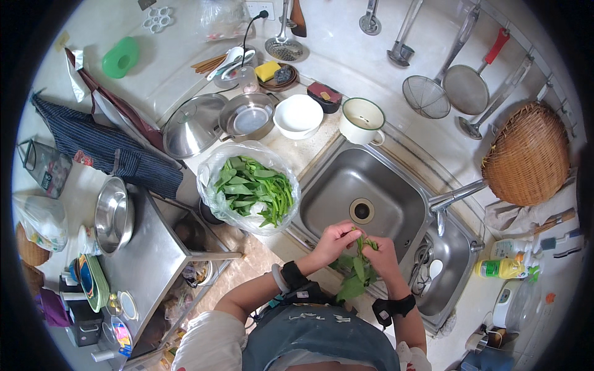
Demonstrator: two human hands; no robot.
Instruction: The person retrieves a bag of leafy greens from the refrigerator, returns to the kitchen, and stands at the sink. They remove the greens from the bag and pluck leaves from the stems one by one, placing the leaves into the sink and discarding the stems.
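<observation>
My left hand (335, 240) pinches the upper end of a leafy green stem between thumb and fingers. My right hand (381, 255) is closed around the same small bunch of greens (356, 274), whose broad leaves hang down toward my apron. Both hands are close together over the near edge of the stainless steel sink basin (332, 195). To the left on the counter sits a clear plastic bag (203, 174), its mouth spread wide, filled with cut leafy greens (253, 185).
Behind the bag stand a steel pot (246, 116), a white bowl (298, 116) and an enamel mug (363, 119). A faucet (457, 194) reaches over the sink divider. Utensils lie in the smaller basin (457, 278). A steel table (153, 259) is at left; strainers (426, 96) hang on the wall.
</observation>
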